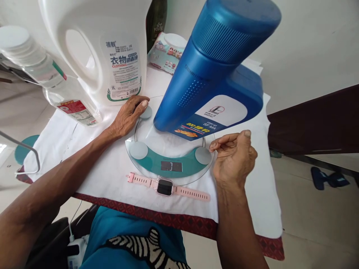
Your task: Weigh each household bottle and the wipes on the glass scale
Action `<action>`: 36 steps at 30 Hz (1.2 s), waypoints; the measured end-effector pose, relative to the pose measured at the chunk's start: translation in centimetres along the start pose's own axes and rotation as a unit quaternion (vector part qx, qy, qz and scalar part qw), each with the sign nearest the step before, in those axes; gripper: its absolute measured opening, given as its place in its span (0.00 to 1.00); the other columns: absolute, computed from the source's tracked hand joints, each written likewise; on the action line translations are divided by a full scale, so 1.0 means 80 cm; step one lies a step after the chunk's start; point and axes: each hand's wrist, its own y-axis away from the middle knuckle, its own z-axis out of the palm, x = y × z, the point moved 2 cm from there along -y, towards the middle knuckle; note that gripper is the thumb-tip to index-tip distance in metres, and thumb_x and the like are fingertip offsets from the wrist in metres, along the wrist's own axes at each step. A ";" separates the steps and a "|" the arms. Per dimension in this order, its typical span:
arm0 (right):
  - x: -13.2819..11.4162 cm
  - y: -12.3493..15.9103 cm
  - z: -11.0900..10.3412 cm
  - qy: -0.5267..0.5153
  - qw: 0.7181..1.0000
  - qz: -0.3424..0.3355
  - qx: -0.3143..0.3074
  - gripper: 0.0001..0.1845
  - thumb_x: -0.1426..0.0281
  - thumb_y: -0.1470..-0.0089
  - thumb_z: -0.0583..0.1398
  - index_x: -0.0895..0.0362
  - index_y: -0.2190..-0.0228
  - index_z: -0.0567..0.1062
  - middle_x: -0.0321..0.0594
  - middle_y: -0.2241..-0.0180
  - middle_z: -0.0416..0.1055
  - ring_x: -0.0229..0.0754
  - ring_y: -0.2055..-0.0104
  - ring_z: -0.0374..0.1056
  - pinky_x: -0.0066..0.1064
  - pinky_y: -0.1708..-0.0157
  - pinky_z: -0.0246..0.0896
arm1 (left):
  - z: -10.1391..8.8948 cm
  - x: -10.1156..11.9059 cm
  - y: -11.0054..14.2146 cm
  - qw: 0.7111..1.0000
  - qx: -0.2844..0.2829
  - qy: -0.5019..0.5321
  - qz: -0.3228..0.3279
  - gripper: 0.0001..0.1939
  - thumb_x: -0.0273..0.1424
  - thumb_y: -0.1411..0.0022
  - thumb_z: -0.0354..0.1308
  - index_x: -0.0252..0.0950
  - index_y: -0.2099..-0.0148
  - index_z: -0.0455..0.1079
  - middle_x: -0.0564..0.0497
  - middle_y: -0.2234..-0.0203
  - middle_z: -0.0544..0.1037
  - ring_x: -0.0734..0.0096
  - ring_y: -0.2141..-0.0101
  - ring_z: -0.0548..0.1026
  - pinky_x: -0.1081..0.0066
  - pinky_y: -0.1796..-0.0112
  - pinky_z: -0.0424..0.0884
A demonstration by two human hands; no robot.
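A round glass bathroom scale [151, 163] with a teal band and a small dark display lies on the white cloth. On it stands a large blue engine oil bottle [190, 86], its cap on. My left hand [130, 114] rests by the scale's far-left edge, thumb over a grey pad, fingers loosely bent. At the right edge my right hand [235, 157] lies palm inward, thumb raised, fingertips beside the glass; I cannot tell whether they touch it. Neither hand is on the bottle. A pink smartwatch [165, 186] lies stretched out along the scale's near edge.
Behind my left hand stand a white clothing disinfectant jug [123, 22] and a clear plastic bottle [67, 93]. A wet wipes pack [162, 56] and a dark green bottle [157, 18] are at the back by the wall. The table's dark red edge [168, 216] runs close to my body.
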 end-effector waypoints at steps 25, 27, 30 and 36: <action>-0.074 -0.025 0.069 0.023 0.978 -0.003 -0.209 0.32 0.54 0.61 0.81 0.51 0.58 0.78 0.36 0.65 0.80 0.45 0.65 0.75 0.39 0.63 0.77 | -0.002 0.019 0.018 0.999 -0.006 0.020 0.036 0.31 0.53 0.21 0.44 0.33 0.35 0.70 0.38 0.40 0.81 0.49 0.39 0.78 0.47 0.36 0.72; -0.074 -0.026 0.074 -0.023 0.976 0.038 -0.214 0.28 0.58 0.63 0.82 0.51 0.62 0.79 0.33 0.68 0.78 0.42 0.67 0.74 0.36 0.66 0.75 | 0.000 0.017 0.020 1.000 -0.010 0.020 0.022 0.31 0.53 0.21 0.44 0.36 0.34 0.70 0.40 0.40 0.81 0.49 0.38 0.78 0.44 0.34 0.70; -0.081 -0.034 0.078 -0.082 0.972 0.088 -0.201 0.27 0.60 0.64 0.82 0.52 0.63 0.81 0.34 0.68 0.79 0.43 0.66 0.75 0.36 0.64 0.76 | 0.004 0.014 0.023 1.000 0.003 0.028 0.013 0.29 0.52 0.21 0.44 0.40 0.32 0.69 0.42 0.40 0.81 0.49 0.38 0.78 0.42 0.33 0.68; -0.101 -0.139 0.079 -0.114 0.990 0.035 -0.076 0.32 0.60 0.68 0.82 0.54 0.60 0.81 0.39 0.63 0.83 0.48 0.62 0.79 0.44 0.60 0.80 | 0.006 0.014 0.027 0.999 0.001 0.032 -0.018 0.27 0.51 0.20 0.45 0.44 0.33 0.70 0.43 0.39 0.80 0.49 0.37 0.76 0.41 0.32 0.66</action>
